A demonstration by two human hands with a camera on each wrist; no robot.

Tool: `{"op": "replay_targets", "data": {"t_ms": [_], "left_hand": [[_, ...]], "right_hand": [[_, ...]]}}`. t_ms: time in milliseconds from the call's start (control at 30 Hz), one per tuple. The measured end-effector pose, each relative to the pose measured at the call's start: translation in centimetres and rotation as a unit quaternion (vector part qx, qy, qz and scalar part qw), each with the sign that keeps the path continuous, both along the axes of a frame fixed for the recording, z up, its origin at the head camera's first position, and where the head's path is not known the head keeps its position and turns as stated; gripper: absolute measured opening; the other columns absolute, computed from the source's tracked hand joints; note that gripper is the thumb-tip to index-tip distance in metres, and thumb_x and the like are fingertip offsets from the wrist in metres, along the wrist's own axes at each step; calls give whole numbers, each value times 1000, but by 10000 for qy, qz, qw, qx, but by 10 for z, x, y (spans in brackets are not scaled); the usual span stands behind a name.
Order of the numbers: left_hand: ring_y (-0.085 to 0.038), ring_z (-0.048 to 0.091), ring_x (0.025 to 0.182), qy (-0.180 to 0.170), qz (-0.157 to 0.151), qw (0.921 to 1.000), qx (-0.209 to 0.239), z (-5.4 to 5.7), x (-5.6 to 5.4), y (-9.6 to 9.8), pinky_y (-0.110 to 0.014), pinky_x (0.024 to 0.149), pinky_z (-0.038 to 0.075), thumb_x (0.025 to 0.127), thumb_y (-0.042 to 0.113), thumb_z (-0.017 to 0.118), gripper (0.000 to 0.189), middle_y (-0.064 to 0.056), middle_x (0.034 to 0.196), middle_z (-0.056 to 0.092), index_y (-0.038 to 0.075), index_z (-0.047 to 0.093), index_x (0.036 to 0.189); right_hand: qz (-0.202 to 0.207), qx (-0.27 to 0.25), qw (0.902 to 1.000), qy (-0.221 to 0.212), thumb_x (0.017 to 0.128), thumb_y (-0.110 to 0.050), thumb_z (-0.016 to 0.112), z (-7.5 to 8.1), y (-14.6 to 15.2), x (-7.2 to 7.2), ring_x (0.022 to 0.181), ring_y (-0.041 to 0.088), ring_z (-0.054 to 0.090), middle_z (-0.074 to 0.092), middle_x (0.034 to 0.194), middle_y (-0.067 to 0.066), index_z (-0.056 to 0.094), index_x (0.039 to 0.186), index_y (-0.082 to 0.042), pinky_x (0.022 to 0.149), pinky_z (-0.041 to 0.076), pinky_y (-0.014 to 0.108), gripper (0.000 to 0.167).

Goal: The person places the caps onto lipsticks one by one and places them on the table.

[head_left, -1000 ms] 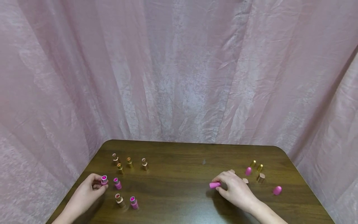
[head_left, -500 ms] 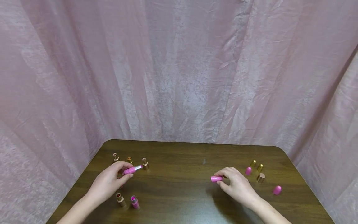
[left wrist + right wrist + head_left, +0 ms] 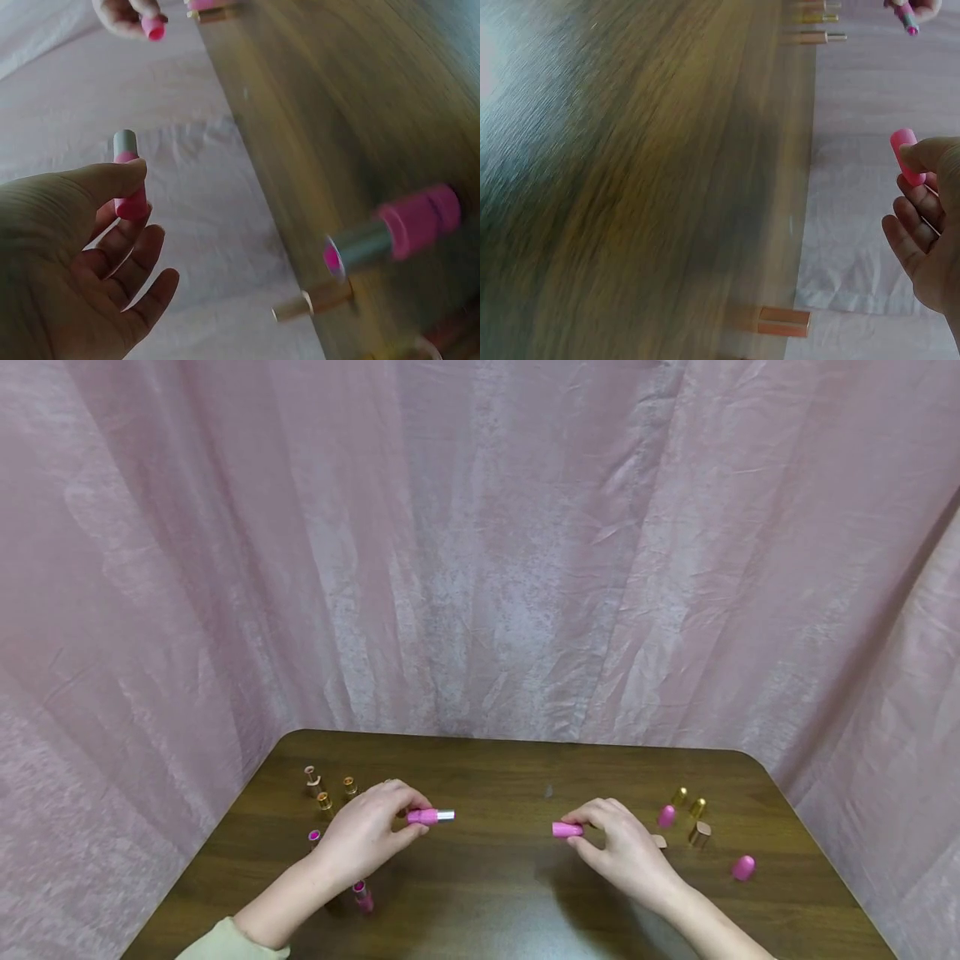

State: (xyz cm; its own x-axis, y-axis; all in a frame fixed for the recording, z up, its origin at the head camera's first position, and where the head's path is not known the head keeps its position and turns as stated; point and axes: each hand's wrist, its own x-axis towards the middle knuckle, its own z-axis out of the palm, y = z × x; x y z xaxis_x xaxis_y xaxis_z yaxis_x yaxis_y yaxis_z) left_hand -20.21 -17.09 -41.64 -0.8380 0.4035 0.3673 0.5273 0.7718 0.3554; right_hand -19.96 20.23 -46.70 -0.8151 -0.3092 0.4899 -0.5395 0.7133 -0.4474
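Observation:
My left hand point(image 3: 371, 833) pinches an uncapped pink lipstick tube point(image 3: 424, 817) between thumb and fingers; its silver collar points right. Across from it, my right hand point(image 3: 621, 853) pinches a pink lipstick cap point(image 3: 566, 830), turned sideways toward the tube. A gap separates the two pieces. In the left wrist view the held tube point(image 3: 129, 176) shows its silver end up, the thumb across its pink base. The right wrist view shows the cap point(image 3: 906, 154) between thumb and fingertips, the other fingers loosely bent.
At left stand uncapped lipstick tubes: gold ones point(image 3: 325, 802), a rose-gold one point(image 3: 312, 781) and a pink one point(image 3: 363, 897); my left arm hides others. At right stand gold caps point(image 3: 698, 808), pink caps point(image 3: 744, 868) and a bronze cap point(image 3: 701, 835). A pink curtain point(image 3: 480, 552) hangs behind the table.
My left hand has carried the pink lipstick tube from the left side toward the middle, tipping it from upright to sideways. The right hand, still holding the cap, has shifted slightly up and left.

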Motion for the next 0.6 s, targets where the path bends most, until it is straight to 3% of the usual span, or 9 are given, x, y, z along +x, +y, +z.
{"op": "replay_targets", "data": {"t_ms": [167, 233, 600], "left_hand": [[-2, 57, 84, 29, -303, 9995, -49, 0, 0, 20, -32, 84, 52, 84, 25, 86, 19, 22, 91, 61, 29, 73, 97], [-3, 57, 83, 38, -383, 9992, -120, -1, 0, 28, -29, 74, 50, 84, 26, 86, 18, 22, 91, 61, 29, 73, 96], [-7, 58, 81, 9, -703, 9974, -157, -8, 0, 56, -27, 72, 48, 84, 26, 85, 18, 20, 89, 60, 28, 73, 97]], "right_hand": [[214, -126, 9997, -51, 79, -14, 88, 6, -11, 0, 102, 1, 59, 65, 100, -28, 75, 102, -32, 85, 51, 39, 32], [271, -170, 9995, -67, 80, -16, 89, 8, -17, 1, 103, 1, 58, 65, 101, -28, 74, 103, -33, 84, 50, 40, 32], [786, -326, 9964, -7, 81, -15, 88, 16, -39, 5, 102, 0, 57, 65, 101, -26, 74, 106, -30, 89, 51, 33, 32]]}}
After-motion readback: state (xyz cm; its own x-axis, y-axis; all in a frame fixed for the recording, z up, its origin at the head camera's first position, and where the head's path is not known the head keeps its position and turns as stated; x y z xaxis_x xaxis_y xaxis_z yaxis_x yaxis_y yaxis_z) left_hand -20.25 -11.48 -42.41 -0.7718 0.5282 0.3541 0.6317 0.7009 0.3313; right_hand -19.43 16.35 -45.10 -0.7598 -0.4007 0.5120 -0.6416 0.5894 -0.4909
